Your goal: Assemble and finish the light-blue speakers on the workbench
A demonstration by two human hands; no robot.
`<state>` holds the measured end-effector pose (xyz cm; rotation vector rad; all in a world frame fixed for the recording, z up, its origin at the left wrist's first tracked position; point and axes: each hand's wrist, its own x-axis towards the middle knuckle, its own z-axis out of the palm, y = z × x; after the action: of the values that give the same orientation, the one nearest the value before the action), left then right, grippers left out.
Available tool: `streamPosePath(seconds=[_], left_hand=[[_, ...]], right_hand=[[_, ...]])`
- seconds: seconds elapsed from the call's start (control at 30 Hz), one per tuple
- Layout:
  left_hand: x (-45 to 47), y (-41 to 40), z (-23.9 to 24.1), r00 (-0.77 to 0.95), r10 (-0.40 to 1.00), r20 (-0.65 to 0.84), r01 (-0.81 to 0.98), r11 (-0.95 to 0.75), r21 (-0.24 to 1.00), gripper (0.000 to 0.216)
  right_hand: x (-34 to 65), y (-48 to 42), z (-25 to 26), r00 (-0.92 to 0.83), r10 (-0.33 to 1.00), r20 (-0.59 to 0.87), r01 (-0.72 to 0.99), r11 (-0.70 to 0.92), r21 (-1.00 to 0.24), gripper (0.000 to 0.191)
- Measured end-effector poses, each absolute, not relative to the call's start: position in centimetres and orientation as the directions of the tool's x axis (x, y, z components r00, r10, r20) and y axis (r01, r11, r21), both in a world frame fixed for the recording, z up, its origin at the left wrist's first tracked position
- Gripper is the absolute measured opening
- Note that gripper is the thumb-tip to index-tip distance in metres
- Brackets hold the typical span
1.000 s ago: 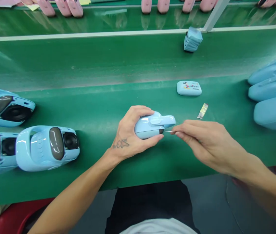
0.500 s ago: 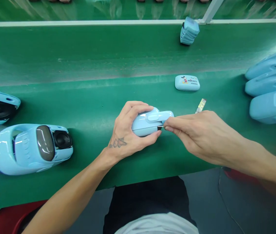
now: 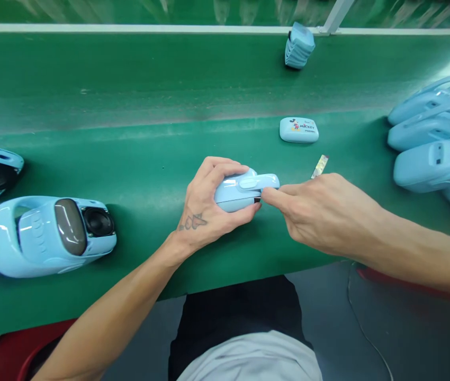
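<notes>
A glossy light-blue plastic housing [image 3: 233,193] with a handle-like bar on top stands on the green bench. My left hand [image 3: 205,203] is wrapped around its left end, thumb along the near side and fingers over the far side. My right hand [image 3: 308,206] is closed in a pinch against the right end, just under the bar, beside a small dark opening [image 3: 257,200]. The thin metal piece seen in its fingertips a moment ago is now hidden by the fingers.
A light-blue cover with a Mickey print [image 3: 299,130] lies beyond my hands, near a small shiny strip [image 3: 320,166]. Blue speaker bodies [image 3: 52,233] stand at left. Several blue housings [image 3: 431,161] crowd the right. A stack of blue covers [image 3: 299,46] sits by the rail.
My right fingertips have pressed closer to the housing, and the thin metal piece no longer shows. My left hand keeps its hold. The whole view has shifted slightly.
</notes>
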<state>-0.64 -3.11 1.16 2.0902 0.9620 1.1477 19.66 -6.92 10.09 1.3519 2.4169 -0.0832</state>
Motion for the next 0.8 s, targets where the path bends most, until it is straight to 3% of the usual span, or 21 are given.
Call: streamPosePath(seconds=[0.33, 0.6, 0.73, 0.8], left_hand=[[-0.7, -2.5, 0.8, 0.321, 0.842, 0.434, 0.308, -0.526, 0.793, 0.047], [-0.7, -2.7, 0.8, 0.307, 0.849, 0.430, 0.278, -0.512, 0.813, 0.048], [-0.7, -2.8, 0.9, 0.311, 0.841, 0.443, 0.256, -0.523, 0.813, 0.046], [-0.7, -2.8, 0.9, 0.305, 0.845, 0.440, 0.265, -0.519, 0.813, 0.045]], right_hand=[[18.2, -6.7, 9.9, -0.452, 0.836, -0.312, 0.816, 0.528, 0.234, 0.023], [18.1, -6.2, 10.1, -0.404, 0.806, -0.432, 0.812, 0.534, 0.238, 0.028], [18.2, -6.6, 9.8, -0.357, 0.860, -0.365, 0.843, 0.465, 0.270, 0.041], [18.3, -6.7, 9.7, -0.347, 0.877, -0.334, 0.851, 0.444, 0.281, 0.038]])
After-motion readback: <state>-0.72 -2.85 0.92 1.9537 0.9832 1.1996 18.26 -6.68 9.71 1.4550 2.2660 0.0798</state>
